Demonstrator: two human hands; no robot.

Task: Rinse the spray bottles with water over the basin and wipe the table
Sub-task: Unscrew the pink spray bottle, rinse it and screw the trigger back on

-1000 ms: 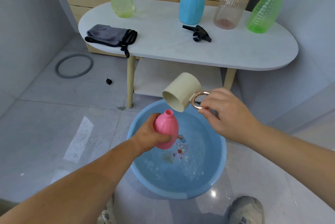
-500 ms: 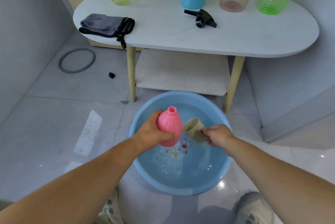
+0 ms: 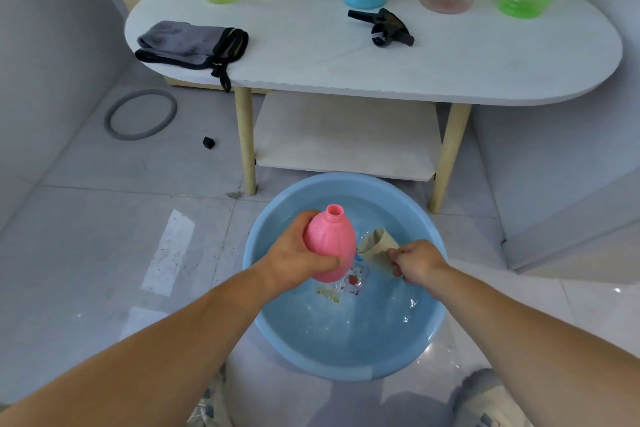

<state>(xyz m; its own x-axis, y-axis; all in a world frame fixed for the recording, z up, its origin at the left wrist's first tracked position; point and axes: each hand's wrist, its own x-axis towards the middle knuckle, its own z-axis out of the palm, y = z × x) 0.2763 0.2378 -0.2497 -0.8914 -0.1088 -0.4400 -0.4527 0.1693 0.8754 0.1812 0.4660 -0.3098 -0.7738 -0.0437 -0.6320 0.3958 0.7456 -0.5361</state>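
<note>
Over the basin [image 3: 263, 319], left hand [image 3: 294, 255] grips the pink bottle [image 3: 329, 243]; right hand [image 3: 417, 262] apparently pinches the cup [image 3: 375, 246].

Both forearms [image 3: 166, 347] are shown bare; a light grey left shoe [image 3: 207, 407] and right shoe [image 3: 485, 399] are worn, cropped at the lower edge
</note>
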